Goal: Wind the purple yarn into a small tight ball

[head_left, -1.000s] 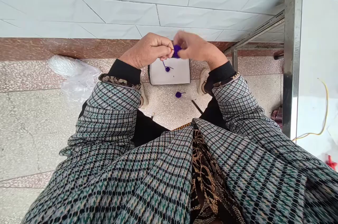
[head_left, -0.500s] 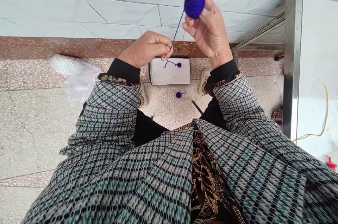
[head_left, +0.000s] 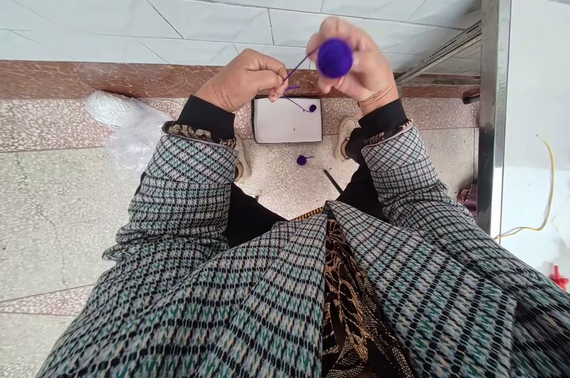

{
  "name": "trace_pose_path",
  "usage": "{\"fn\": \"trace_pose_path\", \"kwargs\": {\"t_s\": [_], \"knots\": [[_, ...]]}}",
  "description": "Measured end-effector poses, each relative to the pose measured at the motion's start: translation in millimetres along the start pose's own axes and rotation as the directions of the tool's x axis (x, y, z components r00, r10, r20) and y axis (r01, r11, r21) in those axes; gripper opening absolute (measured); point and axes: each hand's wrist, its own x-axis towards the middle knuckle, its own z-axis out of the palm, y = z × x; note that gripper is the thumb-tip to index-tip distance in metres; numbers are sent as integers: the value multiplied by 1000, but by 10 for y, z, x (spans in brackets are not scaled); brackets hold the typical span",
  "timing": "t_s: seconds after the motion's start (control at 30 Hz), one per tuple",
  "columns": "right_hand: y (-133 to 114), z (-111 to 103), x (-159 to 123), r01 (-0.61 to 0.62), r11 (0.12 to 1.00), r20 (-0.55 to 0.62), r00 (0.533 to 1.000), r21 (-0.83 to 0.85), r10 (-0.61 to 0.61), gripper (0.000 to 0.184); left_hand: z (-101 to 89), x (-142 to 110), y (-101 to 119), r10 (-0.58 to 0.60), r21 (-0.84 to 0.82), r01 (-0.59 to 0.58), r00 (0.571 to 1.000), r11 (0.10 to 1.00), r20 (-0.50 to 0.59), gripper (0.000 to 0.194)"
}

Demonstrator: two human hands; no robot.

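A purple ball of yarn [head_left: 335,58], slightly blurred, is held in my right hand [head_left: 371,66], whose fingers curl behind it. From the ball a taut purple strand [head_left: 301,63] slants down to my left hand [head_left: 249,78]. The thumb and fingers of that hand pinch the strand, and a loose length hangs below them. Beneath my hands, a white box [head_left: 287,124] with dark edges stands on the floor. On its top lies a small purple yarn ball [head_left: 313,108] with a strand leading from it. Another small purple yarn ball [head_left: 301,160] rests on the floor nearer me.
A clear plastic bag [head_left: 133,129] with white material lies on the floor at left. The tiled wall [head_left: 222,16] rises ahead. A metal-framed table [head_left: 492,111] stands at right, with a yellow wire [head_left: 551,188] on it. My shoes flank the box.
My right hand has come down toward me with the yarn ball, and its fingers have turned inward. The strand between the hands is less steep. The small ball on the box has shifted right.
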Motion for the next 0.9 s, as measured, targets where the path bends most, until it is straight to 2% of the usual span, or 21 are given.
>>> {"fn": "trace_pose_path", "kwargs": {"t_s": [0.03,0.07,0.13,0.2,0.23,0.4,0.47,0.53,0.6,0.63,0.67,0.73,0.8,0.9], "knots": [[-29,42,1,51,995,-80,996,81,-44,49,20,1,9,6,-14,-6,1000,1000,-5,32],[-57,88,1,47,991,-116,993,125,-33,50,40,4,18,12,-21,-13,1000,1000,-12,33],[-97,183,-9,-89,987,-60,993,131,98,49,75,16,33,16,-2,-16,1000,1000,3,33],[-114,264,-41,-244,967,47,969,69,242,45,94,30,37,4,37,-6,999,999,37,31],[-114,293,-60,-282,959,74,958,38,278,42,99,36,34,-5,53,2,999,999,54,30],[-71,264,-42,-332,926,44,938,-178,345,34,114,55,5,-25,86,12,989,996,144,28],[-23,185,29,-306,900,-31,950,-310,312,32,122,56,3,-34,84,20,985,996,168,30],[56,104,94,-229,853,-191,969,-469,154,35,127,53,9,-40,76,28,985,997,170,33],[151,42,122,-173,763,-293,956,-623,-22,40,122,45,19,-39,67,29,987,997,157,33],[195,20,121,-162,716,-288,956,-679,-57,40,114,39,24,-37,58,29,989,998,146,32],[230,3,113,-159,679,-251,967,-717,-38,40,102,33,28,-33,45,28,991,999,130,31],[270,-20,89,-170,645,-132,985,-745,107,35,69,20,26,-19,15,18,996,1000,86,30],[275,-41,73,-185,669,-35,972,-720,231,29,29,13,4,-8,-12,9,999,1000,46,34],[270,-77,81,-206,794,94,945,-572,313,26,-27,27,-79,-22,-26,22,1000,999,-13,41]]}}
